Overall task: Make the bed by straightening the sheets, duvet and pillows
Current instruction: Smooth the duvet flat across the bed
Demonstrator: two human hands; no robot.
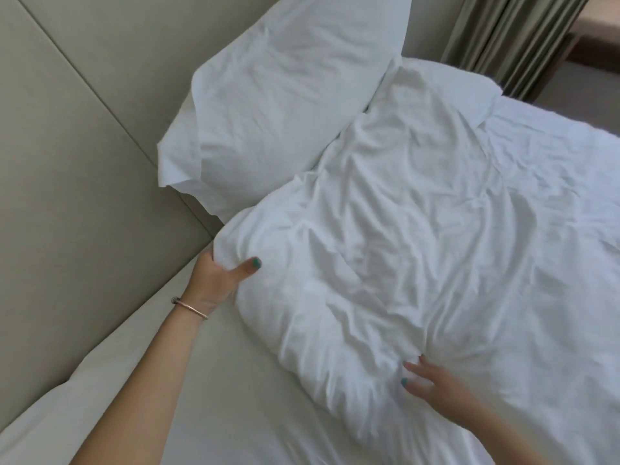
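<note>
A crumpled white pillow (385, 236) lies flat in the middle of the bed sheet (235, 397). My left hand (218, 280) grips its near-left corner, thumb on top, fingers tucked under the cloth. My right hand (432, 380) rests on the pillow's near edge with fingers spread, holding nothing. A second white pillow (285, 95) leans upright against the padded headboard (84, 146). The white duvet (553, 196) lies rumpled to the right of the flat pillow. Another pillow's edge (469, 85) shows behind the flat one.
The beige headboard runs along the left. Striped curtains (513, 38) hang at the top right, with a dark piece of furniture (587, 52) beside them. A bracelet (189, 308) circles my left wrist.
</note>
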